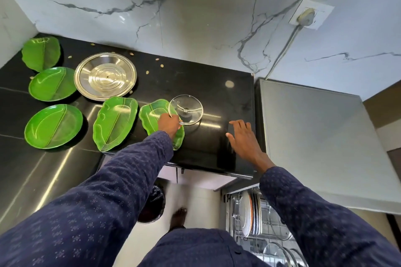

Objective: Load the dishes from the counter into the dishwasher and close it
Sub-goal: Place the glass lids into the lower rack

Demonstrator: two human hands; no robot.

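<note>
My left hand (169, 124) grips the near rim of a clear glass lid (188, 108) on the black counter (212, 93). The lid overlaps a green leaf-shaped plate (152, 115) that lies under my left hand. My right hand (244, 136) rests open with flat fingers on the counter near its right end. A second leaf plate (115, 122), two round green plates (53, 125) (52, 83), another leaf plate (41, 53) and a steel plate (105, 76) lie to the left. The dishwasher rack (264, 223) at the lower right holds upright plates.
A grey appliance top (314, 136) adjoins the counter's right end. Small crumbs (161, 65) dot the back of the counter. A dark bin (152, 204) stands on the floor below, beside my bare foot (178, 217). Two wall sockets sit on the marble backsplash.
</note>
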